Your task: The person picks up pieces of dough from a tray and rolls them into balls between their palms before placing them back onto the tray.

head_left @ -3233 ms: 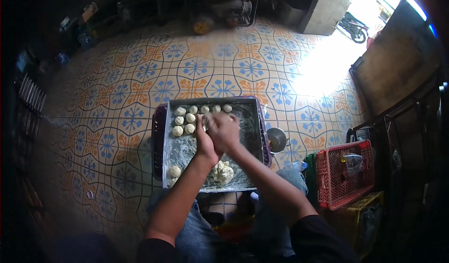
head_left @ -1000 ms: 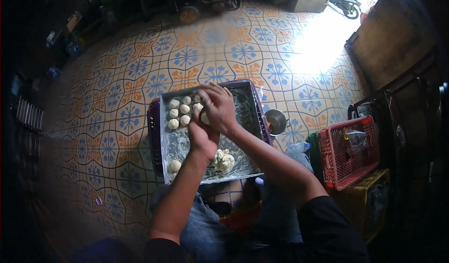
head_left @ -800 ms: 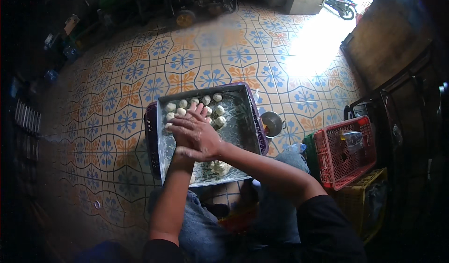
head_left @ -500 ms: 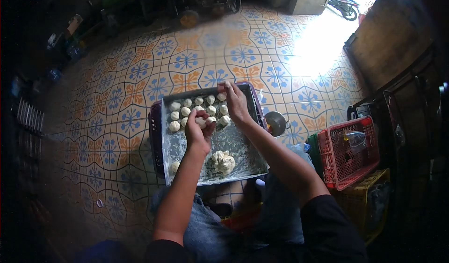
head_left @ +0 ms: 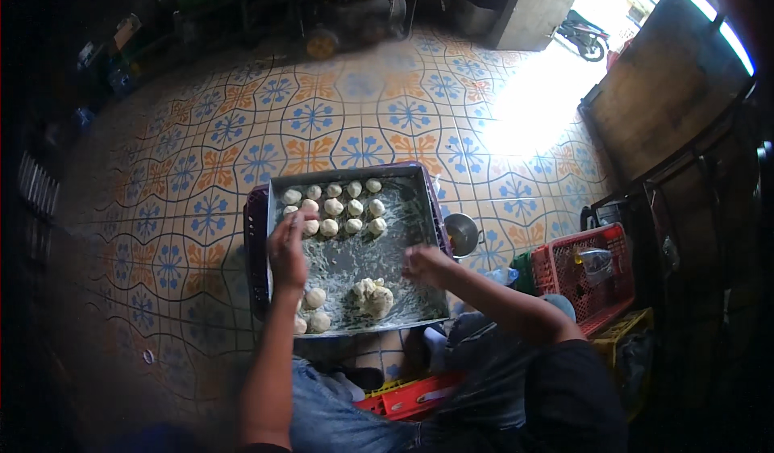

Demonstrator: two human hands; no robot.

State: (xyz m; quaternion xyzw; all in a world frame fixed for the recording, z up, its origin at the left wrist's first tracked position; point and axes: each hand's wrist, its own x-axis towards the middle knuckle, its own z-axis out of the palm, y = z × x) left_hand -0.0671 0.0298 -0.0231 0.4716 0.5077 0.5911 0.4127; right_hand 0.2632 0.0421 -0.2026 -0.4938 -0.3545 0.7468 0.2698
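A rectangular metal tray [head_left: 347, 253], smeared with white flour or dough, lies in front of my knees. Rows of small pale dough balls [head_left: 334, 207] fill its far left part. My left hand [head_left: 288, 253] is over the tray's left side, fingers stretched forward beside the dough balls, covering part of the rows. Nothing shows in its grasp. Over the tray's right side is my right hand [head_left: 426, 264], its fingers seemingly curled but blurred. A rough dough lump [head_left: 373, 298] rests near the front edge. Several larger dough balls [head_left: 319, 322] sit at the near left corner.
A purple crate [head_left: 256, 247] shows under the tray. To its right stand a metal pot [head_left: 463, 235], a plastic bottle [head_left: 501, 276], a red crate [head_left: 556, 263] and a yellow crate [head_left: 625, 336]. A wheeled machine [head_left: 355, 10] stands far off on the patterned tile floor [head_left: 214, 163].
My hands have moved apart: the left went left and toward me, the right came back toward me. The dough ball in my left hand no longer shows there. The view has shifted slightly.
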